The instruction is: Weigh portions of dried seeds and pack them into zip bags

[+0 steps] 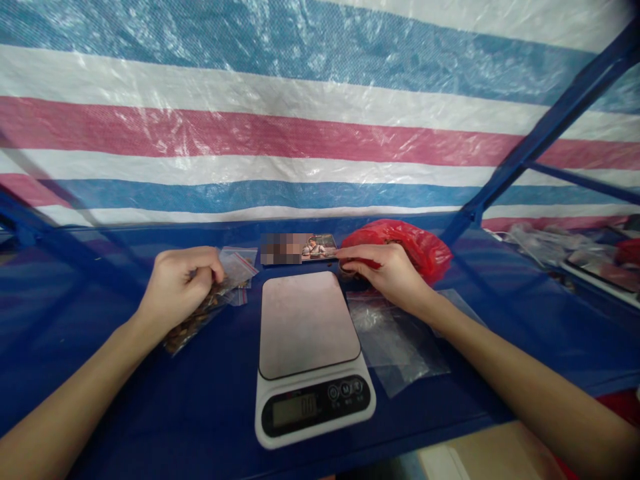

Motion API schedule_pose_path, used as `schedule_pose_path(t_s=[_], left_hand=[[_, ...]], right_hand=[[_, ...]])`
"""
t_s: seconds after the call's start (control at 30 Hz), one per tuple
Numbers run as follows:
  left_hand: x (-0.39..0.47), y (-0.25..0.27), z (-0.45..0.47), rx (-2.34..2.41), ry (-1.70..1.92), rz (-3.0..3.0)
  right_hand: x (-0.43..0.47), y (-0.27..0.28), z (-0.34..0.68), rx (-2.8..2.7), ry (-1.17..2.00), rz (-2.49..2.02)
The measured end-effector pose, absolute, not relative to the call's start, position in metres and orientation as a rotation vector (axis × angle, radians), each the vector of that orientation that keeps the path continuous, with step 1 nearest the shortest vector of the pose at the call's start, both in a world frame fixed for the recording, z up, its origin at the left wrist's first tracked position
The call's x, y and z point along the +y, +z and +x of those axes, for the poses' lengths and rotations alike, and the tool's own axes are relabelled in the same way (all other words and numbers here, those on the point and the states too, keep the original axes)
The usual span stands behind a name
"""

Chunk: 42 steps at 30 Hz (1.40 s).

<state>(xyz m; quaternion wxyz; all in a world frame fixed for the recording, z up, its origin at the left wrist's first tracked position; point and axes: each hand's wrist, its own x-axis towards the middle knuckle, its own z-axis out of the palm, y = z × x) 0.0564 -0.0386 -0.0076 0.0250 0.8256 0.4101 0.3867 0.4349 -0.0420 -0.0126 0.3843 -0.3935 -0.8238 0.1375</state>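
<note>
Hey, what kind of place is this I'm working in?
Probably a makeshift weighing and packing station: a digital kitchen scale reading 0.0 and a clear plastic bag of brown pieces sit on what looks like a blue shelf, with a striped tarpaulin behind.

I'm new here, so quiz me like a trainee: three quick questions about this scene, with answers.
1. Fill in: the scale has a display reading ___.
2. Which hand is nearer the red bag? A) left B) right
3. True or false: the bag of brown pieces lies on the scale.

Key:
1. 0.0
2. B, the right hand
3. False; the bag of brown pieces lies beside it, by the left hand.
</note>
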Motion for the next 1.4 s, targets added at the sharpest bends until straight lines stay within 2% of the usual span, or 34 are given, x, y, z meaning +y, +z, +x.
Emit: schedule_pose_path(t_s=[0.47, 0.6, 0.83, 1.07, 1.4], left_hand=[[-0.041, -0.004, 0.059, 1.31, 1.16, 2.515], [-0.041, -0.004, 0.058, 1.302, 1.154, 2.52], [-0.04, -0.006, 0.057, 1.333, 1.12, 2.515], [-0.041, -0.004, 0.059, 1.325, 1.119, 2.483], [-0.041, -0.003, 0.059, 1.357, 1.179, 2.461]], right_hand=[[-0.046, -0.007, 0.435, -2.12, 0.34, -1.035], [-0.045, -0.001, 0.439, -2.1, 0.202, -1.074], [-0.036, -0.001, 0.456, -2.381, -0.033, -1.199], [-0.036, 0.003, 0.461, -2.462, 0.091, -1.088], [-0.027, -0.012, 0.465, -2.531, 0.102, -1.057]])
